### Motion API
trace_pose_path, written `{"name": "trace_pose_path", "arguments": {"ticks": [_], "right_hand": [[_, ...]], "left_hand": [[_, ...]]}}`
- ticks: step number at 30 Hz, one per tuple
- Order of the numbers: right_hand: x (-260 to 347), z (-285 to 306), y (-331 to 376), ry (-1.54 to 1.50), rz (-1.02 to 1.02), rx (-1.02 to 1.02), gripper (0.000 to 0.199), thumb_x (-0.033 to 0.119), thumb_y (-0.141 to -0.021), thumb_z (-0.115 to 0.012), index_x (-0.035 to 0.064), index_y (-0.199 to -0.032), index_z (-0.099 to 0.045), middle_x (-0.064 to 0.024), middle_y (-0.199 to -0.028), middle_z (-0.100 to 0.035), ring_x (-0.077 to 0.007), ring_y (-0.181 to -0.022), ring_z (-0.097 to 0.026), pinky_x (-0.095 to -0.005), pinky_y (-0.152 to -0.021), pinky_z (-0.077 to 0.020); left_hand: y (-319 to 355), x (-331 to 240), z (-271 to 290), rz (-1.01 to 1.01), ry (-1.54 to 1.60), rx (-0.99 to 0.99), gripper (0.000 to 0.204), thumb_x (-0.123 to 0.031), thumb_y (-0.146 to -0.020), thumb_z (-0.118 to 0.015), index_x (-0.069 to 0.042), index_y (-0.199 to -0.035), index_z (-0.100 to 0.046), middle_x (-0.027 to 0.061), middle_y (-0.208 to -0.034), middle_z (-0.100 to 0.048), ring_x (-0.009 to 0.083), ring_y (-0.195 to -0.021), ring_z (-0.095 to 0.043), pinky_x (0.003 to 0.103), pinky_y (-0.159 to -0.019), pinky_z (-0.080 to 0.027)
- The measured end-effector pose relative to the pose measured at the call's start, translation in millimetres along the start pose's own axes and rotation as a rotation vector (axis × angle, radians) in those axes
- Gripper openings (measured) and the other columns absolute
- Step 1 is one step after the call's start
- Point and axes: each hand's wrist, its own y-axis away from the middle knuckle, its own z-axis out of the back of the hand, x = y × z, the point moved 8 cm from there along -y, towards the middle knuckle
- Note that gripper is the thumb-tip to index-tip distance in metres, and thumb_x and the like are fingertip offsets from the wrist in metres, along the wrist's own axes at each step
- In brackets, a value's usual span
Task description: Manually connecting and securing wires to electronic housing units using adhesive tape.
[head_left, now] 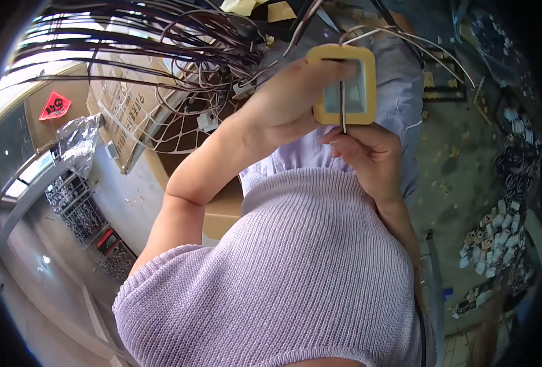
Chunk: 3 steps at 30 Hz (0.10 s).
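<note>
A yellow rectangular frame (370, 85) with rounded corners and a pale grey inside is held up above my lap. My left hand (286, 98) is closed on its left side, with fingers lying across the upper part of the opening. A thin brown-and-white cable (343, 104) runs down over the middle of the frame and its lower rim. Just below that rim, my right hand (376, 150) pinches the cable between thumb and fingers. More cable strands (399, 33) loop out beyond the frame's top. Whether the cable passes through the frame's upper side is hidden by my fingers.
Many dark and white cables (191, 58) hang in a bundle at the upper left, over a white net (145, 125) and cardboard (115, 113). An open box (222, 214) stands by my left elbow. Yellow scraps (445, 150) and heaps of white parts (491, 241) lie on the right floor.
</note>
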Motion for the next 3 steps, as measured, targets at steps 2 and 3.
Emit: {"name": "trace_pose_path", "arguments": {"ticks": [2,3], "right_hand": [[-4.2,2.4,2.0,0.127,-0.029,-0.006,0.013,0.006,-0.083,-0.069,-0.0027,-0.094,-0.068,-0.0074,-0.086,-0.067,-0.0088,-0.07,-0.058,-0.0222,-0.063,-0.0452],[-2.4,11.5,4.7,0.194,0.122,-0.034,0.016,0.007,-0.084,-0.068,-0.0014,-0.098,-0.067,-0.0086,-0.09,-0.068,-0.0122,-0.078,-0.062,-0.0222,-0.068,-0.0473]], "left_hand": [[0.3,1.5,5.7,-0.125,-0.215,0.01,0.033,-0.018,-0.091,-0.061,-0.007,-0.12,-0.051,0.0063,-0.103,-0.058,0.0163,-0.1,-0.056,0.032,-0.083,-0.049],[3.0,2.0,10.9,-0.13,-0.447,-0.071,0.059,-0.027,-0.086,-0.066,-0.013,-0.136,-0.037,0.0065,-0.112,-0.056,0.0196,-0.105,-0.054,0.034,-0.094,-0.044]]}}
